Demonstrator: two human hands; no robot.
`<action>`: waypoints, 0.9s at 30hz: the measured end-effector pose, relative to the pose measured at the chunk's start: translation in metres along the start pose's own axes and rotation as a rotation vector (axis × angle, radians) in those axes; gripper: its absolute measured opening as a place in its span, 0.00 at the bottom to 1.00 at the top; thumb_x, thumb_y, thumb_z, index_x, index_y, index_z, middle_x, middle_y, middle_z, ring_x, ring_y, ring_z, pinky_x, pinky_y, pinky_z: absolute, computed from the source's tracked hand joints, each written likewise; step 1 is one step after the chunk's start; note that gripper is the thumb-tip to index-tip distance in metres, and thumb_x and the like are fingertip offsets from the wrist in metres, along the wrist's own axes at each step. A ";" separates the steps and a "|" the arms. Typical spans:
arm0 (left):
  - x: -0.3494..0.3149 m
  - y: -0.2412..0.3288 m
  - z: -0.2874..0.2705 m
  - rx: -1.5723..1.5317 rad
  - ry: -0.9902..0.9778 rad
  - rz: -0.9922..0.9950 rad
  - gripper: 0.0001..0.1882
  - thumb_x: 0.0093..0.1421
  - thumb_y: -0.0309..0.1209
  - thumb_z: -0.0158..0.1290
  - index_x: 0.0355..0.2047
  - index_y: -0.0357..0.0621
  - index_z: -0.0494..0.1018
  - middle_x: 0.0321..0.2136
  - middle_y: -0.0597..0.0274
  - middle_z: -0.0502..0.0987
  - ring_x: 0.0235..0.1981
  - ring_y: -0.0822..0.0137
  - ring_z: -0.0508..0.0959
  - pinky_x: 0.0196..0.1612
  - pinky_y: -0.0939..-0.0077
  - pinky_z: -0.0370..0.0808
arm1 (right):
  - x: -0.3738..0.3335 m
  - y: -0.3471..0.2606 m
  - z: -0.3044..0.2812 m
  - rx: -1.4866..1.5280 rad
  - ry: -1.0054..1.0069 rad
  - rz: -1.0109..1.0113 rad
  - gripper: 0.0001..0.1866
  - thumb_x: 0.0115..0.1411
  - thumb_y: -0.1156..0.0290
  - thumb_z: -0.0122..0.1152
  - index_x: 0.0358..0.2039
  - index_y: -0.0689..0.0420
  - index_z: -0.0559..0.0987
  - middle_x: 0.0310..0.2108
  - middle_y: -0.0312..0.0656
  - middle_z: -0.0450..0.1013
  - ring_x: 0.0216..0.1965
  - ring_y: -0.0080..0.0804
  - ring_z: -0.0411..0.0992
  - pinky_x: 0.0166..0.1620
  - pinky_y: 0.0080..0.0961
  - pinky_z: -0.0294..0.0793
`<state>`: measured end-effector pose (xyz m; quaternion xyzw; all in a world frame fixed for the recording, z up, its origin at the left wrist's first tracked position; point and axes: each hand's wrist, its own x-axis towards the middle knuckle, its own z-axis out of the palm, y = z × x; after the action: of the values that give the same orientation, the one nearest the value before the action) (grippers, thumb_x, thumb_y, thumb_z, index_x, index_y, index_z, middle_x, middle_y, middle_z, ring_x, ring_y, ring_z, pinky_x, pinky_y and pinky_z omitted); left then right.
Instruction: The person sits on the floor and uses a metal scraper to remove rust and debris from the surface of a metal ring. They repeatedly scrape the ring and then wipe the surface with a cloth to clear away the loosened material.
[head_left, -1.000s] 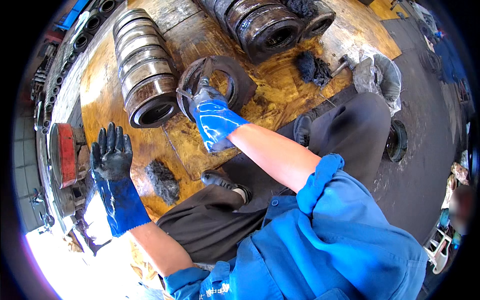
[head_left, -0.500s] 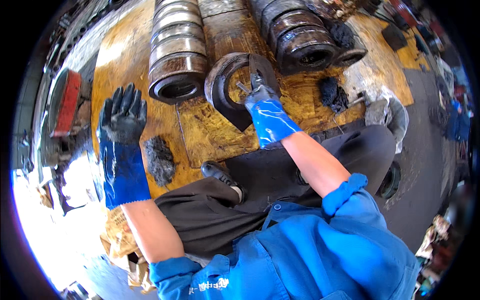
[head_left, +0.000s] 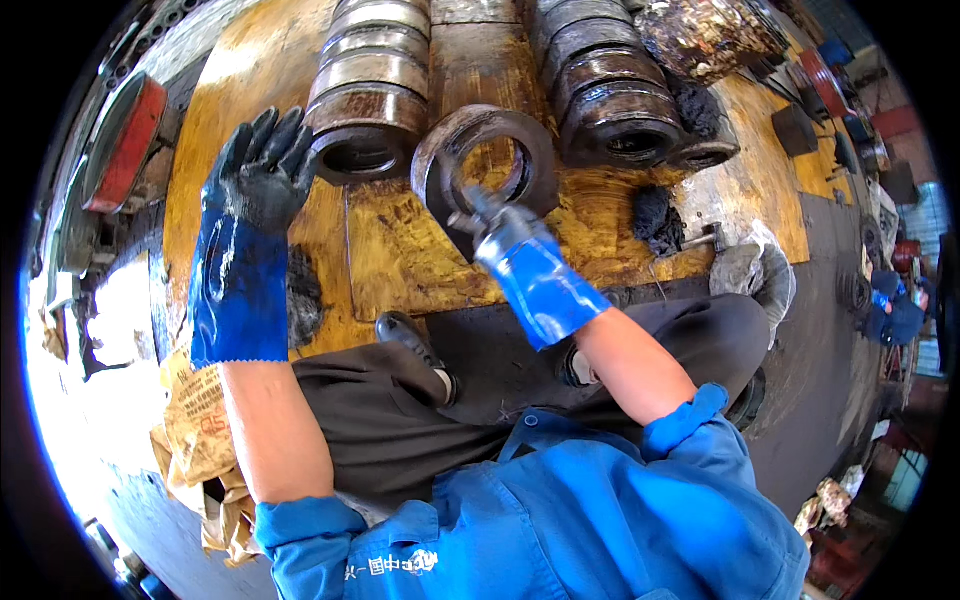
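A thick dark metal ring [head_left: 440, 150] stands upright on the stained board, its round opening facing me. My right hand [head_left: 505, 228], in a blue-cuffed dark glove, is at the ring's lower front edge. Its fingers point into the opening but are smeared by motion, so whether they grip anything is unclear. My left hand [head_left: 262, 175], gloved alike, is raised at the left with its fingers stretched out and nothing in it. Near its fingertips is the front end of a row of metal rings [head_left: 370, 105]; a dark, fuzzy rag-like clump [head_left: 304, 292] lies partly behind its cuff.
A second row of darker rings [head_left: 615, 100] runs along the right. Another black clump [head_left: 657, 222] and a hammer-like tool [head_left: 708, 237] lie near a clear plastic bag [head_left: 755, 268]. A red-rimmed round part [head_left: 128, 145] stands far left. Crumpled brown paper [head_left: 195, 410] lies lower left.
My right hand has drawn down and left, from the ring's right side to its lower front. My left hand has risen slightly, toward the left row of rings. The view has shifted a little.
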<state>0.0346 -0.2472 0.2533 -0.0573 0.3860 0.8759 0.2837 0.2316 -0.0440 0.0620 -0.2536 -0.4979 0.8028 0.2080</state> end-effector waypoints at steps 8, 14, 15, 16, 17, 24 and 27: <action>-0.017 0.008 -0.002 0.022 0.066 0.045 0.29 0.68 0.46 0.42 0.62 0.42 0.62 0.65 0.48 0.61 0.66 0.52 0.59 0.67 0.54 0.53 | 0.038 0.020 -0.018 0.328 -0.192 0.240 0.15 0.63 0.75 0.58 0.51 0.60 0.76 0.42 0.37 0.73 0.41 0.25 0.73 0.41 0.22 0.77; 0.005 -0.016 0.018 0.024 0.039 -0.021 0.28 0.71 0.44 0.34 0.63 0.39 0.60 0.65 0.47 0.61 0.66 0.51 0.60 0.67 0.55 0.55 | -0.044 -0.011 -0.016 -1.354 -0.362 -0.397 0.18 0.63 0.80 0.53 0.54 0.62 0.74 0.53 0.43 0.73 0.52 0.28 0.72 0.54 0.28 0.77; 0.005 -0.018 0.024 0.042 0.038 -0.027 0.28 0.71 0.43 0.32 0.63 0.38 0.59 0.65 0.46 0.60 0.66 0.50 0.59 0.68 0.55 0.56 | -0.038 -0.008 -0.032 -1.241 -0.362 -0.383 0.19 0.63 0.81 0.52 0.54 0.62 0.74 0.53 0.43 0.73 0.52 0.28 0.72 0.53 0.27 0.77; 0.005 -0.020 0.026 0.051 0.048 -0.022 0.27 0.71 0.42 0.32 0.63 0.37 0.60 0.65 0.45 0.61 0.66 0.48 0.60 0.67 0.52 0.57 | -0.030 -0.004 -0.043 -1.130 -0.364 -0.362 0.19 0.62 0.81 0.51 0.54 0.62 0.74 0.54 0.43 0.73 0.53 0.28 0.72 0.53 0.27 0.77; 0.004 -0.022 0.029 0.066 0.047 -0.011 0.27 0.71 0.41 0.33 0.63 0.37 0.61 0.64 0.45 0.61 0.66 0.48 0.60 0.67 0.52 0.57 | -0.026 -0.003 -0.060 -1.032 -0.347 -0.285 0.19 0.63 0.81 0.51 0.54 0.62 0.74 0.53 0.43 0.73 0.53 0.29 0.72 0.53 0.26 0.77; 0.008 -0.022 0.011 0.080 0.020 0.040 0.27 0.70 0.42 0.36 0.63 0.38 0.59 0.65 0.45 0.60 0.65 0.49 0.61 0.67 0.55 0.58 | -0.034 0.004 -0.045 0.400 0.010 0.511 0.27 0.56 0.84 0.39 0.58 0.73 0.66 0.59 0.53 0.68 0.60 0.43 0.68 0.65 0.32 0.65; 0.010 -0.021 0.011 0.033 -0.001 -0.016 0.27 0.71 0.42 0.35 0.64 0.38 0.59 0.65 0.45 0.60 0.65 0.49 0.62 0.67 0.54 0.58 | -0.047 0.019 -0.084 -0.386 -0.355 0.099 0.21 0.63 0.80 0.48 0.57 0.66 0.70 0.55 0.49 0.71 0.57 0.33 0.70 0.57 0.25 0.69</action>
<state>0.0392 -0.2234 0.2444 -0.0550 0.3997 0.8673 0.2917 0.3187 -0.0215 0.0230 -0.1678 -0.6575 0.7341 0.0256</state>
